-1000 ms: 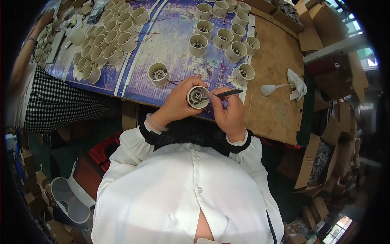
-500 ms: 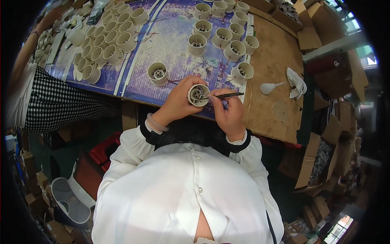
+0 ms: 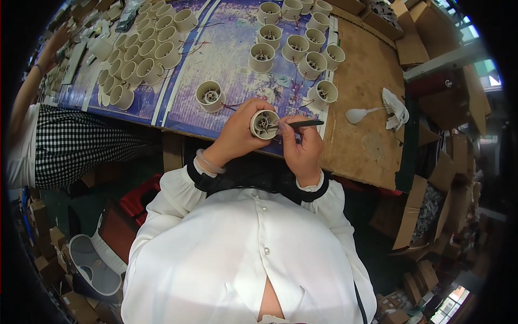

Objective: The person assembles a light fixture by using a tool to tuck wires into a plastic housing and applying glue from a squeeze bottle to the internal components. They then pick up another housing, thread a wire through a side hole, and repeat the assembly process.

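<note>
Still, left hand (image 3: 237,130) gripping cup (image 3: 270,134), right hand (image 3: 302,148) holding black tool (image 3: 307,123), co-worker's arm (image 3: 31,83) shifted

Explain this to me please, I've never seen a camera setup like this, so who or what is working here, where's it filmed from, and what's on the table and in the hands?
There's no machine here: these are a person's bare hands. The camera is one of two worn on the head, looking down, and its wide fisheye lens makes straight edges bend.

The left hand holds a small pale cup with metal parts inside. The right hand grips a slim dark tool, pointed at the cup's opening.

On the worn purple-and-brown table stand more cups, some with thin wires trailing out. At the right lie a white bulb-shaped thing and a crumpled white tissue or cloth.

The arm at far left belongs to another person.
</note>
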`<state>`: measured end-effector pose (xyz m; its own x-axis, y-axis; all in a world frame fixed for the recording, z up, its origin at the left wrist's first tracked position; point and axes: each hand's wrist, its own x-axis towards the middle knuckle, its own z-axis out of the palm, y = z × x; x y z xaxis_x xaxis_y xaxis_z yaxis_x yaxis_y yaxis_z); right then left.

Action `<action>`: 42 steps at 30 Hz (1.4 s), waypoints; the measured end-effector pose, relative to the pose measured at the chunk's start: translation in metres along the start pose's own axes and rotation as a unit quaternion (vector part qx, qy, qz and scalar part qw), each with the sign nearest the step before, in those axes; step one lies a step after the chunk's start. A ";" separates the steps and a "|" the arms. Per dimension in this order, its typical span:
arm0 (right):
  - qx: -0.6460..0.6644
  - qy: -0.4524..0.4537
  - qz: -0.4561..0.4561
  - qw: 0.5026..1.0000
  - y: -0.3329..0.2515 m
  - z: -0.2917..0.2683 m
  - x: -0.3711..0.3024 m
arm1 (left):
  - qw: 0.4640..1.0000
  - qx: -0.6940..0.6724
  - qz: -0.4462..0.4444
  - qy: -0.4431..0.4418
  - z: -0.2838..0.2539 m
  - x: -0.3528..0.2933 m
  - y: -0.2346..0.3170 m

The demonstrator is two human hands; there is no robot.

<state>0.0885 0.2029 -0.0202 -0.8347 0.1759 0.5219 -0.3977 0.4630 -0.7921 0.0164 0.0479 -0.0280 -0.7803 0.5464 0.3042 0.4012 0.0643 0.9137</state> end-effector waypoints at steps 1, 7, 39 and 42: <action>0.000 0.000 0.001 1.000 0.000 -0.001 0.000 | 1.000 -0.006 -0.007 0.003 0.000 -0.001 -0.001; 0.039 -0.005 0.020 0.999 0.002 -0.008 0.005 | 0.999 -0.017 -0.027 0.008 0.000 -0.002 -0.002; 0.021 -0.032 -0.025 0.999 -0.006 -0.007 0.009 | 0.999 -0.047 -0.004 0.008 -0.001 0.000 -0.002; 0.009 -0.037 -0.021 0.999 -0.006 -0.008 0.009 | 0.999 -0.046 -0.006 0.009 -0.001 -0.001 -0.002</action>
<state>0.0866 0.2085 -0.0087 -0.8429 0.0909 0.5303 -0.4395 0.4521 -0.7761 0.0163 0.0464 -0.0299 -0.7942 0.5301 0.2972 0.3470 -0.0058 0.9378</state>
